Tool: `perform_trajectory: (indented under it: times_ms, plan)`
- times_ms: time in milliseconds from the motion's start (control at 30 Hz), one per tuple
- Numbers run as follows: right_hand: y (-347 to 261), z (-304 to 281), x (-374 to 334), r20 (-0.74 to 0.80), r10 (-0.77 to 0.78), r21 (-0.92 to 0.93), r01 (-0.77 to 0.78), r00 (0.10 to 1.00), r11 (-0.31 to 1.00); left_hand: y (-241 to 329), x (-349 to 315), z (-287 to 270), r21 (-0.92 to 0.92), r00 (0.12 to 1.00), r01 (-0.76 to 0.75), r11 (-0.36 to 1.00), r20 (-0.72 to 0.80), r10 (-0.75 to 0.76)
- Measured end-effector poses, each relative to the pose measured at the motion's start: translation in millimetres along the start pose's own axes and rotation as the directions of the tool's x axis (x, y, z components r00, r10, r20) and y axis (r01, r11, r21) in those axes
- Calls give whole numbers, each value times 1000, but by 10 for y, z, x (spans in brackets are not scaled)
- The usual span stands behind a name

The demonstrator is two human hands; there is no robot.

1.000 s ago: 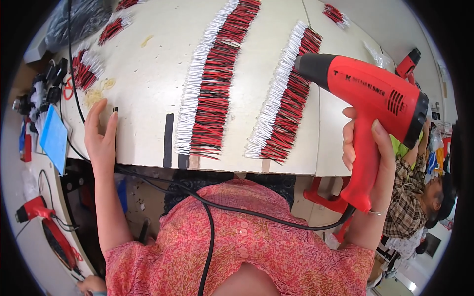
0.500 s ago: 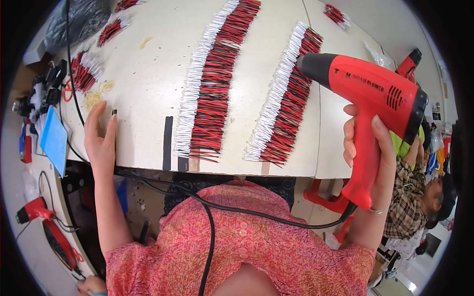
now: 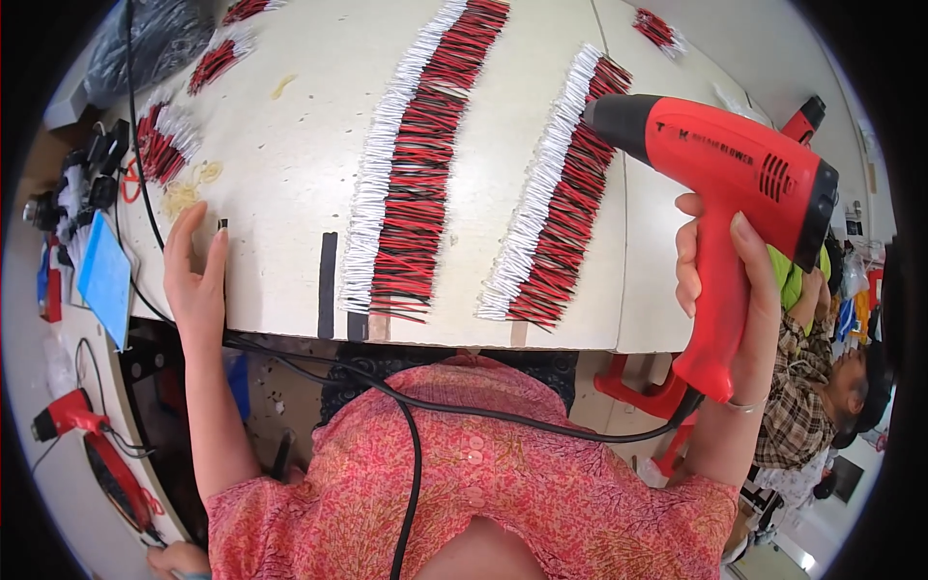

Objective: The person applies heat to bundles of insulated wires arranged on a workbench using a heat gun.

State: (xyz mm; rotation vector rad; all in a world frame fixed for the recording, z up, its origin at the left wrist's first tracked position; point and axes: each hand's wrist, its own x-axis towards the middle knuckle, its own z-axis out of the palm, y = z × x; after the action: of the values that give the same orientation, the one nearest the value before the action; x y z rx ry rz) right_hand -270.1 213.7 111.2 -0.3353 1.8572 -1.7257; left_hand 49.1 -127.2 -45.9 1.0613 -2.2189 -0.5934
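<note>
A red heat gun with a black nozzle is gripped by its handle in my right hand. Its nozzle is over the upper part of the right-hand row of wires, whose ends are white on the left and red and black on the right. To the left lies a longer row of the same wires. My left hand rests at the table's left front edge, empty, fingers apart, close to some pale yellow rubber bands.
Bundled wires lie along the table's left side, another bundle far right. A black cable runs from the heat gun across my front. Another red heat gun hangs at left. A person in a plaid shirt is at right.
The heat gun in my right hand has shifted slightly up and away from me, its nozzle still over the right-hand row. My left hand has hardly moved.
</note>
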Motion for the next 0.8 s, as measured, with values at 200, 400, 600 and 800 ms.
perform_trajectory:
  times_ms: [200,400,600,800]
  plan:
    - [-22,125,7,63,27,8,-28,998,1000,-21,4,30,-22,1000,3,1000,-2,-3]
    - [-65,49,37,-21,-14,-21,14,1000,1000,-30,7,24,-20,1000,-5,1000,-3,5]
    - [-40,82,71,36,43,12,-43,998,999,-22,1,18,-20,1000,8,1000,-1,-8]
    - [-102,74,119,45,-7,-27,8,999,1000,-44,1,26,-39,1000,3,999,1,-3]
